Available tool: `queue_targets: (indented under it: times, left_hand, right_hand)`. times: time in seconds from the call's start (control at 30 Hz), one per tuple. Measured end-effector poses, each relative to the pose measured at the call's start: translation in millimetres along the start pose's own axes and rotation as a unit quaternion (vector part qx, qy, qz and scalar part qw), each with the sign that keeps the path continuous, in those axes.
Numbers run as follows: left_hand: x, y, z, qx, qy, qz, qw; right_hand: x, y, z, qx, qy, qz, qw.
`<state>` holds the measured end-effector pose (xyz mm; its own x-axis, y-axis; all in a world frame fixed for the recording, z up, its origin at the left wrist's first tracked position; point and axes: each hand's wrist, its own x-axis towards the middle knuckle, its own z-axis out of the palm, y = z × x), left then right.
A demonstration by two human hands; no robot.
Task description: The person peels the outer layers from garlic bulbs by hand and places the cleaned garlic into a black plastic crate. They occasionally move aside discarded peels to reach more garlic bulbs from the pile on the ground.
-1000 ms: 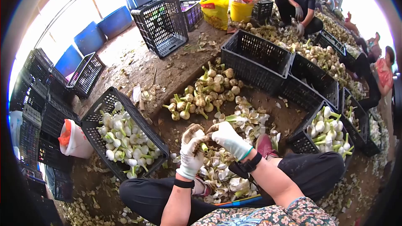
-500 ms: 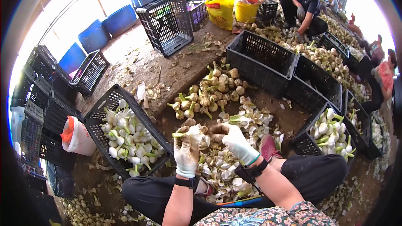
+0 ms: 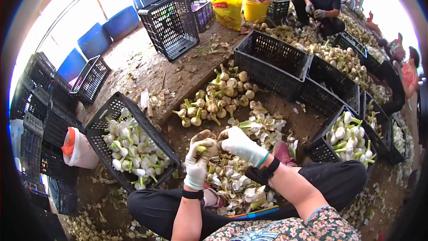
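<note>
My left hand (image 3: 199,157), in a soiled white glove, is closed around a garlic bulb. Only its cut green stem (image 3: 202,149) shows between the fingers. Against it, my right hand (image 3: 240,144), also gloved, has its fingers curled in; what they pinch is hidden. Beneath both hands lies a heap of peeled-off garlic skins (image 3: 240,183) between my legs. Ahead, a pile of unpeeled garlic bulbs (image 3: 218,96) with dirty skins rests on the ground. On the left, a black crate (image 3: 149,127) holds clean white garlic bulbs (image 3: 133,145).
Another crate of white garlic (image 3: 350,134) stands at my right, beside more black crates (image 3: 272,60). A white bucket (image 3: 84,151) is at far left. A co-worker (image 3: 320,2) crouches at the back by a long garlic pile (image 3: 343,62). Yellow buckets and bags (image 3: 255,11) stand behind.
My hands have come together, and the right hand has moved left against the left hand. The bulb has turned within my left fingers. The co-worker has raised both hands from the pile.
</note>
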<state>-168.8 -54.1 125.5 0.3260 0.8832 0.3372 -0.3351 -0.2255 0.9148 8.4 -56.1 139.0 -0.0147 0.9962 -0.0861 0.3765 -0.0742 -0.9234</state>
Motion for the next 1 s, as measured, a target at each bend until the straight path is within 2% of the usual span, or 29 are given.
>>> queue_targets:
  times: [0.03,0.07,0.13,0.17,0.2,0.27,0.3,0.33,0.37,0.4,0.43,0.47,0.5,0.53,0.6,0.63,0.67,0.73,0.77,0.87,0.9,0.93,1.0]
  left_hand:
    - [-2,0,4,-0.177,0.052,-0.049,0.982]
    - [0,2,5,-0.278,0.073,-0.066,0.955]
    - [8,7,4,-0.465,0.068,-0.075,0.879]
    - [12,4,0,-0.491,0.097,-0.070,0.863]
    - [15,7,-4,-0.504,0.081,-0.058,0.858]
    - [18,16,-17,-0.513,0.166,-0.082,0.838]
    - [24,2,-38,-0.538,0.188,-0.054,0.820]
    - [32,10,-53,-0.523,0.234,-0.009,0.819]
    - [46,4,-93,-0.502,0.286,0.006,0.816]
    - [58,20,-111,-0.495,0.287,0.065,0.818]
    - [69,36,-127,-0.522,0.309,0.093,0.790]
    - [80,24,-174,-0.560,0.306,0.118,0.761]
    - [89,39,-177,-0.515,0.307,0.094,0.795]
    - [99,35,-178,-0.420,0.287,0.132,0.851]
    - [121,42,-180,-0.424,0.317,0.022,0.848]
    - [135,45,-178,-0.397,0.311,-0.028,0.863]
    - [148,48,-177,-0.327,0.271,-0.063,0.903]
    - [172,49,-151,-0.156,0.258,-0.128,0.945]
    - [177,46,-144,-0.057,0.183,-0.150,0.970]
    - [184,19,-131,0.154,0.063,-0.203,0.965]
    - [185,2,-125,0.183,0.042,-0.212,0.959]
    - [182,-4,-112,0.188,0.025,-0.257,0.948]
    - [175,-33,-91,0.192,0.031,-0.284,0.939]
  right_hand:
    - [-2,-2,2,0.030,0.005,0.000,1.000]
    - [-3,-4,4,0.061,0.009,-0.001,0.998]
    - [-5,4,4,0.025,0.000,-0.002,1.000]
    - [-6,18,9,-0.053,0.033,0.023,0.998]
    - [-8,35,15,-0.131,0.063,0.048,0.988]
    - [-14,93,17,-0.263,-0.044,0.055,0.962]
    - [-20,122,16,-0.269,-0.071,0.077,0.957]
    - [-27,159,19,-0.275,-0.051,0.074,0.957]
    - [-31,173,15,-0.287,-0.022,0.118,0.951]
    - [-36,181,13,-0.298,0.006,0.161,0.941]
    - [-37,181,9,-0.305,0.040,0.202,0.930]
    - [-31,195,5,-0.288,0.077,0.192,0.935]
    - [-23,188,-2,-0.311,0.101,0.196,0.925]
    - [-13,182,-12,-0.334,0.125,0.202,0.912]
    - [10,195,-34,-0.346,0.164,0.222,0.897]
    - [20,202,-46,-0.335,0.176,0.259,0.889]
    - [26,209,-59,-0.316,0.175,0.306,0.881]
    - [36,216,-86,-0.294,0.195,0.372,0.859]
    - [40,220,-98,-0.273,0.200,0.400,0.852]
    - [63,241,-130,-0.226,0.190,0.458,0.838]
    - [72,248,-137,-0.203,0.203,0.452,0.845]
    - [83,252,-140,-0.203,0.200,0.455,0.843]
    - [107,262,-141,-0.184,0.177,0.451,0.855]
